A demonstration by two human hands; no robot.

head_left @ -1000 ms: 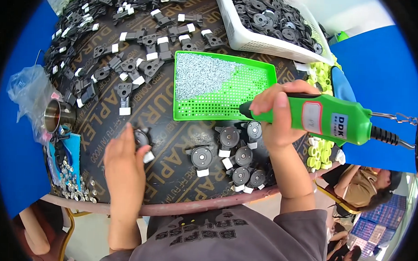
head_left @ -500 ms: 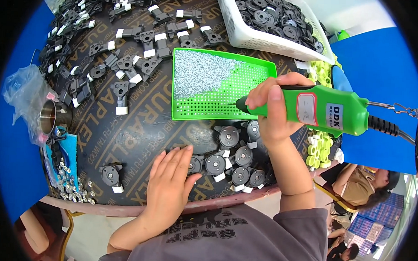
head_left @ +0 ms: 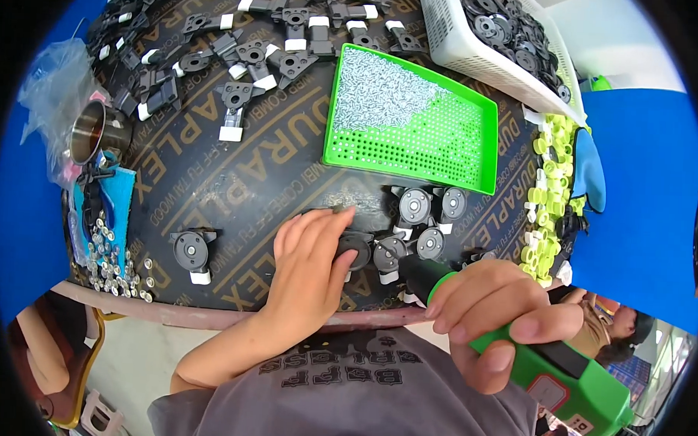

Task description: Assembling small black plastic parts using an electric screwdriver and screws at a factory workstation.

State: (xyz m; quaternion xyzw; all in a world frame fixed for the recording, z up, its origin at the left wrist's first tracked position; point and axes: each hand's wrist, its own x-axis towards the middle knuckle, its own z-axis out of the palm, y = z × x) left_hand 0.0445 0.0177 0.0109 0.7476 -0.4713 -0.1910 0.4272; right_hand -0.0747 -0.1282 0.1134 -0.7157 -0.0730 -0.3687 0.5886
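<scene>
Black part point(head_left: 357, 247) lies half hidden under left hand point(head_left: 310, 267).

Your green electric screwdriver point(head_left: 544, 363) lies slanted at the lower right of the frame, its dark tip aimed up-left at the black round part point(head_left: 388, 254) just beside it. That part (disc-shaped, with a white tab) lies flat at centre frame, among similar ones.

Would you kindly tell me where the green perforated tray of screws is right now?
In the head view, the green perforated tray lies on the dark board right of centre, below the white basket and above the black round parts by the hands.
</scene>
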